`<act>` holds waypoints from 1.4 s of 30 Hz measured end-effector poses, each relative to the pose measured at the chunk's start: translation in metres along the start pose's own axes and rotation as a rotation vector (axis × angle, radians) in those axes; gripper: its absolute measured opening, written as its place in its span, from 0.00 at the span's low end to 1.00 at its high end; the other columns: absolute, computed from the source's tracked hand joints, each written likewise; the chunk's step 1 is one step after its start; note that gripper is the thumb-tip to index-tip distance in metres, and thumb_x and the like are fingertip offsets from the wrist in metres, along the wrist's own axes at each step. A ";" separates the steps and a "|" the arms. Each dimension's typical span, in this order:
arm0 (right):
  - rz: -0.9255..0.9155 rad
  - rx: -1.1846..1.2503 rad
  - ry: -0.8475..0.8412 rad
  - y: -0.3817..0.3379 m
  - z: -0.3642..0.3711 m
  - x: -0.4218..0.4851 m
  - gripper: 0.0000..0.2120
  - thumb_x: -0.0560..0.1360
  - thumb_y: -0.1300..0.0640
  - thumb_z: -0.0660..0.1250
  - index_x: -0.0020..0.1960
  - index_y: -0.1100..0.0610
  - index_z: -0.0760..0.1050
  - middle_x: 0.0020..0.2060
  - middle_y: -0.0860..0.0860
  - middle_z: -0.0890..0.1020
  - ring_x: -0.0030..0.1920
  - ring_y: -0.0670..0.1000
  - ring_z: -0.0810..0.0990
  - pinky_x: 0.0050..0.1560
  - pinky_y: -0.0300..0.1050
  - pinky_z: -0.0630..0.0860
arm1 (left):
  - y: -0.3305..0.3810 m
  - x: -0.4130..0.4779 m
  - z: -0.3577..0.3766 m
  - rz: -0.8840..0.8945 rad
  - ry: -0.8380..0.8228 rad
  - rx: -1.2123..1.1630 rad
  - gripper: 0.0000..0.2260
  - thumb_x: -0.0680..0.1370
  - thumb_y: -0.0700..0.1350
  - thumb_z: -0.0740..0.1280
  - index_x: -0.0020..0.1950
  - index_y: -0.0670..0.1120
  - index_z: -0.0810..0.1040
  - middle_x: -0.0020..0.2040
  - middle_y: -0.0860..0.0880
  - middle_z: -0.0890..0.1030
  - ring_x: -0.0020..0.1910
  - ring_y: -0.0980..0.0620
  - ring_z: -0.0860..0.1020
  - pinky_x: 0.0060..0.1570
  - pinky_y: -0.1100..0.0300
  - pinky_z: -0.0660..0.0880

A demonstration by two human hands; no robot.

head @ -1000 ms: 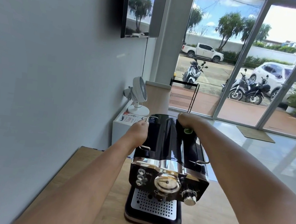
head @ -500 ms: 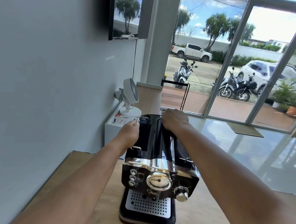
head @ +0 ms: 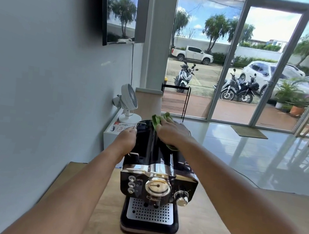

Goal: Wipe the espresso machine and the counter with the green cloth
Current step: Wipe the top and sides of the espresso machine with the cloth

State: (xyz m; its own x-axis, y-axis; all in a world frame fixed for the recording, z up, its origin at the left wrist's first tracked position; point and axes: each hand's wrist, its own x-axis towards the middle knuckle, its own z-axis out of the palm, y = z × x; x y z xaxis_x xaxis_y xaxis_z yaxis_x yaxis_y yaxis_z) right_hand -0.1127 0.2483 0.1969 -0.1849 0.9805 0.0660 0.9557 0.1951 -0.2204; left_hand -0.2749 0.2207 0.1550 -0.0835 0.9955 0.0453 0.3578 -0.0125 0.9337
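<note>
The black and chrome espresso machine [head: 158,178] stands upright on my wooden bench [head: 204,227], dial and knob facing me. The green cloth [head: 158,122] lies crumpled on its top, toward the back.

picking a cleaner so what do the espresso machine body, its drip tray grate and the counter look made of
Espresso machine body: glossy black, plastic or enamelled metal, since it mirrors the window; the chrome band looks polished metal.
Drip tray grate: brushed, perforated silver metal, probably stainless steel.
Counter: light wood or wood-look laminate, matte, with faint grain.
</note>
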 end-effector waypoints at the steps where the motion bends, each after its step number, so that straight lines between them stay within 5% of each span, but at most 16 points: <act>1: 0.017 -0.004 -0.036 -0.004 0.002 0.005 0.27 0.81 0.49 0.45 0.80 0.50 0.52 0.80 0.52 0.50 0.79 0.53 0.50 0.77 0.57 0.51 | 0.000 0.000 0.000 -0.005 -0.006 -0.001 0.18 0.83 0.43 0.50 0.70 0.42 0.70 0.70 0.46 0.71 0.60 0.54 0.67 0.56 0.64 0.58; 3: -0.015 -0.028 -0.104 -0.015 0.008 0.013 0.28 0.81 0.51 0.47 0.80 0.50 0.50 0.80 0.52 0.46 0.79 0.52 0.42 0.78 0.55 0.44 | 0.001 -0.001 0.000 -0.006 -0.012 0.002 0.18 0.83 0.43 0.50 0.69 0.41 0.70 0.69 0.45 0.71 0.58 0.55 0.66 0.56 0.64 0.58; 9: -0.070 -0.118 -0.122 -0.036 0.020 -0.017 0.29 0.81 0.51 0.47 0.80 0.55 0.48 0.80 0.52 0.47 0.79 0.52 0.41 0.77 0.53 0.41 | 0.007 -0.009 -0.003 -0.023 -0.037 -0.027 0.16 0.83 0.45 0.51 0.64 0.47 0.75 0.61 0.54 0.72 0.59 0.54 0.70 0.62 0.57 0.67; 14: -0.272 -0.070 -0.155 -0.020 0.003 -0.082 0.25 0.83 0.49 0.46 0.79 0.51 0.55 0.80 0.48 0.51 0.79 0.45 0.41 0.76 0.49 0.42 | 0.011 -0.015 -0.006 -0.048 -0.036 -0.009 0.15 0.82 0.47 0.50 0.61 0.49 0.74 0.60 0.47 0.76 0.60 0.46 0.74 0.63 0.47 0.71; 18: -0.204 -0.040 -0.119 -0.010 0.000 -0.102 0.25 0.83 0.46 0.44 0.80 0.47 0.52 0.80 0.46 0.47 0.78 0.44 0.42 0.74 0.44 0.40 | 0.012 -0.015 -0.005 -0.053 -0.046 -0.003 0.14 0.82 0.47 0.51 0.57 0.47 0.74 0.57 0.44 0.77 0.58 0.43 0.75 0.60 0.46 0.72; 23: 0.083 0.002 -0.076 -0.002 0.003 -0.074 0.29 0.81 0.45 0.40 0.80 0.52 0.45 0.80 0.53 0.47 0.79 0.51 0.47 0.77 0.52 0.48 | 0.014 -0.019 -0.004 -0.076 -0.045 -0.028 0.13 0.83 0.47 0.50 0.46 0.52 0.72 0.47 0.49 0.76 0.51 0.48 0.73 0.51 0.53 0.69; 26: 0.195 -0.183 -0.032 -0.014 0.006 -0.087 0.27 0.81 0.50 0.43 0.76 0.59 0.61 0.76 0.60 0.62 0.75 0.59 0.62 0.73 0.56 0.61 | 0.012 -0.018 -0.004 -0.062 -0.046 -0.036 0.12 0.82 0.47 0.50 0.53 0.48 0.73 0.56 0.45 0.76 0.57 0.45 0.74 0.57 0.50 0.70; 28: 0.206 -0.289 -0.026 -0.030 0.001 -0.105 0.19 0.79 0.58 0.52 0.64 0.60 0.73 0.62 0.60 0.77 0.59 0.59 0.75 0.58 0.53 0.73 | 0.011 -0.017 -0.003 -0.059 -0.028 -0.029 0.12 0.82 0.47 0.50 0.56 0.48 0.72 0.61 0.43 0.76 0.61 0.43 0.73 0.64 0.46 0.69; 30: 0.192 -0.300 -0.035 -0.042 0.003 -0.117 0.17 0.76 0.63 0.55 0.61 0.60 0.75 0.56 0.59 0.79 0.51 0.57 0.76 0.49 0.50 0.73 | 0.009 -0.014 -0.002 -0.061 -0.015 -0.028 0.12 0.83 0.47 0.49 0.54 0.48 0.72 0.61 0.43 0.75 0.62 0.43 0.73 0.64 0.46 0.68; 31: 0.189 -0.275 -0.031 -0.045 0.004 -0.120 0.20 0.76 0.63 0.54 0.65 0.61 0.72 0.60 0.61 0.77 0.56 0.59 0.75 0.53 0.52 0.73 | 0.009 -0.013 -0.002 -0.054 -0.009 -0.028 0.12 0.83 0.46 0.49 0.53 0.48 0.71 0.60 0.43 0.75 0.62 0.43 0.73 0.64 0.46 0.69; 33: 0.111 -0.184 0.008 -0.046 0.012 -0.118 0.26 0.79 0.61 0.51 0.77 0.62 0.57 0.75 0.64 0.61 0.74 0.63 0.63 0.72 0.55 0.64 | 0.007 -0.010 -0.001 -0.051 0.003 -0.033 0.12 0.83 0.46 0.49 0.53 0.47 0.72 0.60 0.42 0.75 0.61 0.43 0.73 0.63 0.46 0.70; 35: -0.010 -0.049 0.008 -0.044 0.018 -0.107 0.26 0.82 0.54 0.47 0.80 0.57 0.50 0.79 0.59 0.49 0.79 0.59 0.46 0.78 0.55 0.48 | 0.007 -0.008 0.000 -0.042 0.016 -0.038 0.14 0.83 0.46 0.50 0.58 0.45 0.74 0.61 0.42 0.75 0.60 0.44 0.74 0.62 0.48 0.71; 38: -0.069 0.021 -0.056 -0.045 0.017 -0.084 0.26 0.82 0.50 0.46 0.80 0.51 0.53 0.80 0.50 0.47 0.79 0.52 0.40 0.76 0.52 0.38 | 0.006 -0.005 0.002 -0.031 0.011 -0.012 0.17 0.83 0.44 0.49 0.62 0.41 0.74 0.60 0.42 0.75 0.54 0.48 0.72 0.52 0.57 0.68; 42: -0.016 -0.109 -0.074 -0.060 0.021 -0.081 0.28 0.81 0.55 0.49 0.80 0.53 0.49 0.80 0.51 0.46 0.79 0.54 0.39 0.77 0.55 0.39 | 0.005 -0.005 0.000 -0.052 -0.018 -0.034 0.16 0.83 0.45 0.50 0.58 0.42 0.76 0.56 0.41 0.78 0.57 0.44 0.75 0.52 0.53 0.73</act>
State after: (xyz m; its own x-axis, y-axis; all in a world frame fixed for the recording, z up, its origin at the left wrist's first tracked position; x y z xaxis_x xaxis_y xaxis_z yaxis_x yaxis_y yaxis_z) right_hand -0.1596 0.1579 0.1843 -0.2127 0.9771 -0.0046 0.9710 0.2108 -0.1125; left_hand -0.2730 0.2157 0.1595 -0.0847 0.9964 -0.0096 0.3218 0.0365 0.9461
